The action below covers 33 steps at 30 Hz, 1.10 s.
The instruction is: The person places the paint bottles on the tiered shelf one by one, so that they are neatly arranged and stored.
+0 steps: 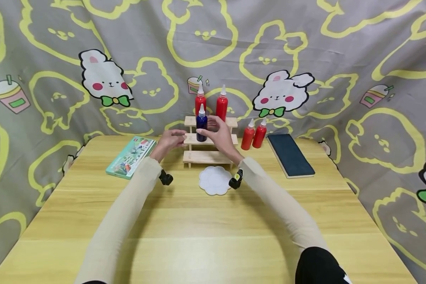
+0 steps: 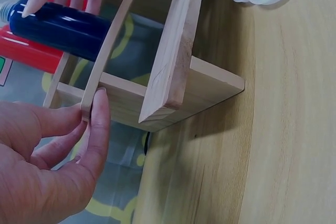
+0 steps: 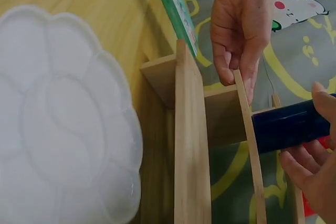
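1. Table (image 1: 206, 236): pale, wood-grained.
2. Box (image 1: 131, 156): teal, printed, lying flat on the left.
3. Notebook (image 1: 291, 156): dark, lying flat on the right.
4. Palette (image 1: 215, 180): white, scalloped, between box and notebook.
5. Curtain (image 1: 142, 35): grey, rabbit-patterned, along the far side.

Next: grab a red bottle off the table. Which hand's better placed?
Probably the right hand: it's nearer those red bottles, though it must first release the blue bottle. The left hand pinches the left end of the middle shelf.
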Tool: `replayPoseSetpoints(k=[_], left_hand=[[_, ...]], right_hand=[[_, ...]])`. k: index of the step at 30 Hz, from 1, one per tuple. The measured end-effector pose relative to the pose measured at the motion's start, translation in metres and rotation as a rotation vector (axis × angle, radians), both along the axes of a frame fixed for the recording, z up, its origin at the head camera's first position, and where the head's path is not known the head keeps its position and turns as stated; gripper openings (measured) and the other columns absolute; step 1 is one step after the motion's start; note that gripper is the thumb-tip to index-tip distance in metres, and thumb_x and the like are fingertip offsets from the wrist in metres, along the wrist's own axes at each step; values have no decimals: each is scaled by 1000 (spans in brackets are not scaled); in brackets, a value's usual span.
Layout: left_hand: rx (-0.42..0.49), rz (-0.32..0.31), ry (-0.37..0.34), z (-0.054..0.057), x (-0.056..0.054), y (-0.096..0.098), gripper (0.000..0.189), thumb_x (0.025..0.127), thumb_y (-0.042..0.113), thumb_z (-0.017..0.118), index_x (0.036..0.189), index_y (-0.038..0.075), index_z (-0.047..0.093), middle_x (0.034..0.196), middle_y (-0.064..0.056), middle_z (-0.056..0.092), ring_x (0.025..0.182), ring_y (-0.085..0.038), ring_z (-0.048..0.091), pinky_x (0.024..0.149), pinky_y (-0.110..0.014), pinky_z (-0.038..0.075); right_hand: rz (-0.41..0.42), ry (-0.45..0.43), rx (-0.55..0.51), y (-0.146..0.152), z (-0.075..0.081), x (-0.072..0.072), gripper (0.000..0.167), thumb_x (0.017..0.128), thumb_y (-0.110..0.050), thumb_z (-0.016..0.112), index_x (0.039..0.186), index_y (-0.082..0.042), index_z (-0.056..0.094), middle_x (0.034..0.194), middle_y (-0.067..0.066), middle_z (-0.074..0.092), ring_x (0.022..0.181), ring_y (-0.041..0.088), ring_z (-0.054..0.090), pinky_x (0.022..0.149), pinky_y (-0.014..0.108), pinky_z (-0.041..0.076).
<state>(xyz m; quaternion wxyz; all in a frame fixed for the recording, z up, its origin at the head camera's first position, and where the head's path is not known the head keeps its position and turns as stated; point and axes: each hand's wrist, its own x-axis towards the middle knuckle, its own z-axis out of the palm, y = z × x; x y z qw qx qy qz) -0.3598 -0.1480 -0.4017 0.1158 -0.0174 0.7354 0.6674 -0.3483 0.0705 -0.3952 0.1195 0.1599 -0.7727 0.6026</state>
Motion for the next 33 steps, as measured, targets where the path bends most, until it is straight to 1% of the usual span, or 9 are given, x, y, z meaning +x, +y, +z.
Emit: replayPoseSetpoints(k=[3,7,13,20,23,25,27,30,33], left_hand=[[-4,2,-9,2,0,-3,42,104,1,61,145,-6,55,136,-25,57,83,-17,69,115,-48,54],[-10,-2,-17,4,-3,-2,42,104,0,60,145,-6,54,132,-23,57,84,-18,67,117,-50,52],[-10,-6,-13,6,-5,-1,42,104,-2,60,145,-8,53,124,-18,58,81,-16,66,116,-50,52],[-36,-2,-22,4,-1,-1,42,104,0,60,145,-6,54,128,-20,58,98,-29,67,114,-47,54],[-30,-1,-22,3,0,-1,42,104,1,61,145,-6,54,128,-19,58,95,-26,68,114,-47,55],[-20,-1,-23,2,0,-1,42,104,0,61,145,-6,54,127,-19,59,89,-22,68,114,-47,55],[-16,-2,-18,2,0,-1,42,104,0,61,145,-7,54,125,-18,59,82,-16,68,114,-48,54],[-15,-3,-7,1,-1,-1,41,104,0,60,144,-8,54,123,-18,59,77,-13,67,116,-50,53],[-17,-4,3,1,-2,-2,40,104,0,60,143,-9,54,120,-17,59,75,-12,67,116,-52,51]], right_hand=[[16,-10,-19,6,3,4,53,91,-18,85,136,-3,62,128,16,71,116,28,70,101,35,63],[-1,29,-19,19,14,9,45,92,-14,83,130,2,65,126,18,71,112,28,71,96,32,64],[-23,54,-10,37,28,14,37,94,-13,80,126,2,69,123,20,72,110,29,71,97,31,63],[-42,43,-17,64,25,14,32,100,-9,72,129,5,68,125,24,71,110,41,70,83,16,61],[-56,46,-19,76,25,17,32,101,-4,69,130,9,66,126,28,69,112,47,67,79,13,58],[-74,45,-17,83,28,24,30,101,-2,67,129,11,65,125,30,68,112,48,67,81,14,61],[-86,34,-34,90,31,31,30,101,0,67,127,14,64,124,32,67,109,45,69,87,22,65],[-110,16,-72,102,34,38,30,100,0,67,125,15,64,122,33,68,99,29,73,92,33,67],[-130,5,-95,115,27,36,29,100,-1,68,124,14,65,119,30,70,90,13,73,89,32,67]])
